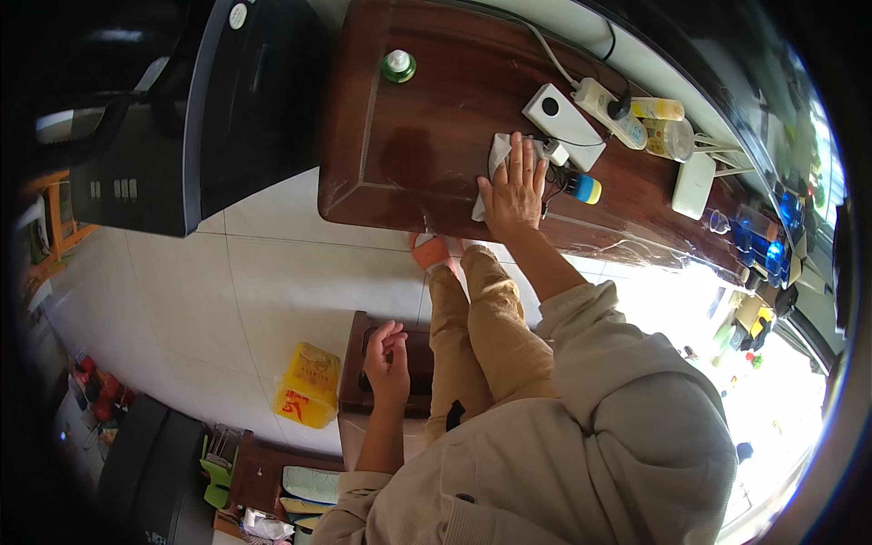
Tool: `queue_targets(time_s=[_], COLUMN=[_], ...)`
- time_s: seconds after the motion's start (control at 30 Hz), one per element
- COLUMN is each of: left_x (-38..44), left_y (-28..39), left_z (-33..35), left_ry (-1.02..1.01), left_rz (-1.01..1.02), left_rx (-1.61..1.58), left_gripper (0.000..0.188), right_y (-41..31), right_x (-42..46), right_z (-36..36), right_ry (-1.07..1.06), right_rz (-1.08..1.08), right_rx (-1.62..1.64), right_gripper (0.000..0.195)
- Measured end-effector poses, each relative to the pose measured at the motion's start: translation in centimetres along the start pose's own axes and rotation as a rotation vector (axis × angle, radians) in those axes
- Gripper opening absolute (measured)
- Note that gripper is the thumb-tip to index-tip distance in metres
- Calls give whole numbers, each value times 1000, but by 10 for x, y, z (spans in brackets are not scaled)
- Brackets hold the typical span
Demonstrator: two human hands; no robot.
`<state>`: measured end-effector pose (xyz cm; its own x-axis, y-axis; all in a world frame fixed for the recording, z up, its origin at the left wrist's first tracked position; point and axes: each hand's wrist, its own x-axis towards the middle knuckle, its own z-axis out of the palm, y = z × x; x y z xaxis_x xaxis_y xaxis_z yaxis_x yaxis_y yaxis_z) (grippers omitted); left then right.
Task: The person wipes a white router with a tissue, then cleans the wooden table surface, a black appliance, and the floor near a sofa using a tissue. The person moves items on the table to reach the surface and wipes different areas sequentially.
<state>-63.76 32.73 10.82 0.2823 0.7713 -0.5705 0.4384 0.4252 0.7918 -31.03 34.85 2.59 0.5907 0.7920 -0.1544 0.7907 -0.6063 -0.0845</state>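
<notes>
My right hand point(516, 197) lies palm down on a grey cloth point(499, 151), pressing it against the dark red wooden tabletop point(443, 116) near the front edge. Just beyond its fingers are a white plug-in charger point(556, 152) and a white box-shaped device point(564, 122) with a black round spot. Dark cables and a blue and yellow cylindrical item point(586, 189) lie to the right of the hand. My left hand point(387, 357) hangs above the floor beside my legs, empty, with loosely curled fingers. A green bottle with a white cap point(398, 66) stands at the table's far left.
A power strip point(608, 112), a clear jar point(669, 139) and a white router point(695, 184) line the table's back. A large black appliance point(259, 102) stands left of the table. Below are a wooden stool point(357, 402) and a yellow plastic bag point(310, 385) near my left hand.
</notes>
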Motion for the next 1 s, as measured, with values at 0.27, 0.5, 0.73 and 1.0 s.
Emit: queue_targets(time_s=[0.27, 0.5, 0.73, 1.0], left_x=[-9, 0, 11, 0], left_y=[0, 16, 39, 93], left_z=[-1, 3, 19, 22], left_ry=[27, -54, -184, -290], left_rz=[-52, -5, 51, 113], left_rx=[29, 50, 67, 130], left_gripper=[31, 30, 28, 30], right_y=[-108, -10, 111, 234], right_x=[12, -49, -138, -201], right_z=[8, -1, -7, -68], right_ry=[-15, -56, -265, -236], right_rz=[-317, -574, -358, 424], right_rx=[96, -35, 25, 329], right_gripper=[66, 62, 62, 66])
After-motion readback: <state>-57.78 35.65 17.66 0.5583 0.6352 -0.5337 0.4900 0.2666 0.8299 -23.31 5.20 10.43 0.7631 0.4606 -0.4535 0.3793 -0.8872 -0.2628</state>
